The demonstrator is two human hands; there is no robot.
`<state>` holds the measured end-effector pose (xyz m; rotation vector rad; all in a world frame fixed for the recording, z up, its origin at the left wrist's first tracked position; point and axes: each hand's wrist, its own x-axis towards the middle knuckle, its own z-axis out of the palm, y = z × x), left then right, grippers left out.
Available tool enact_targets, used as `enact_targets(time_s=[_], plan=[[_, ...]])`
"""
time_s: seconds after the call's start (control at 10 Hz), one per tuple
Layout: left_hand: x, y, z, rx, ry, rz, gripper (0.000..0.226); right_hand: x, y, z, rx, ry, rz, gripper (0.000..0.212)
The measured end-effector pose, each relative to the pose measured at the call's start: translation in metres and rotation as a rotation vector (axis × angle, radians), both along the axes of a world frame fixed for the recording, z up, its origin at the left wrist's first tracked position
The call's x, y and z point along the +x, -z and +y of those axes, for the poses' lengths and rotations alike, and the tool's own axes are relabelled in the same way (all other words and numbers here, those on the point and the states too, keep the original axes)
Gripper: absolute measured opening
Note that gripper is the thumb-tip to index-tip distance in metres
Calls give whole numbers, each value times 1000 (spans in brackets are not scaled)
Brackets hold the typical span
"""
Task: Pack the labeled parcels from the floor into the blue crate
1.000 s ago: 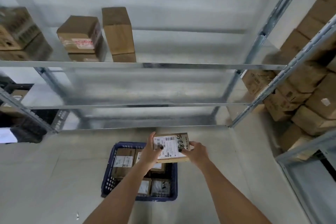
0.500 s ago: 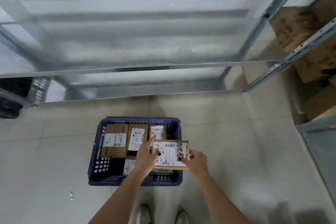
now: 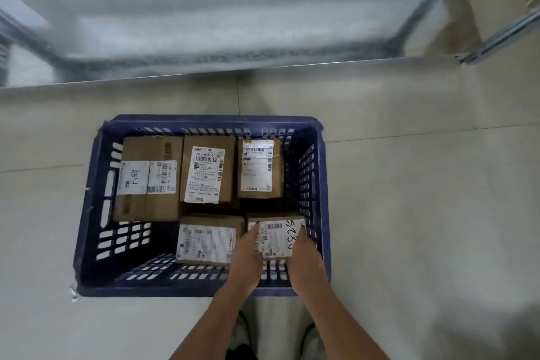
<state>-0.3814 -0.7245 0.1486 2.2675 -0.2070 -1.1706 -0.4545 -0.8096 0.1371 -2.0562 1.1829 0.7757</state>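
A blue slatted crate [image 3: 96,213] stands on the floor in front of me. Inside its near right corner is a small brown parcel [image 3: 276,238] with a white label and handwritten digits. My left hand [image 3: 247,257] grips its left side and my right hand [image 3: 306,260] grips its right side. Several other labeled parcels lie in the crate: a large one [image 3: 147,178] at the far left, one [image 3: 207,174] in the middle, one [image 3: 260,168] at the far right, and one [image 3: 206,241] beside the held parcel.
A metal shelving rack [image 3: 233,67] runs across the floor just beyond the crate, with its upright post [image 3: 496,41] at the right. Pale floor tiles [image 3: 423,213] surround the crate. My shoes [image 3: 242,333] show below the crate's near rim.
Both hands have lowered the digit-marked parcel from chest height down into the crate's near right corner. My view has tilted downward toward the crate.
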Motion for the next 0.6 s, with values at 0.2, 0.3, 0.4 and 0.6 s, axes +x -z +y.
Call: enact_targets(time_s=[0.2, 0.3, 0.4, 0.6], plan=[[-4, 36, 8, 20, 51, 32, 77, 0, 13, 2, -3, -99, 66, 73], [-5, 34, 8, 17, 32, 41, 79, -3, 13, 4, -30, -181, 94, 82], [-5, 30, 7, 19, -19, 43, 72, -2, 14, 5, -90, -212, 89, 74], [-1, -8, 9, 23, -185, 35, 58, 9, -34, 3, -107, -147, 107, 59]])
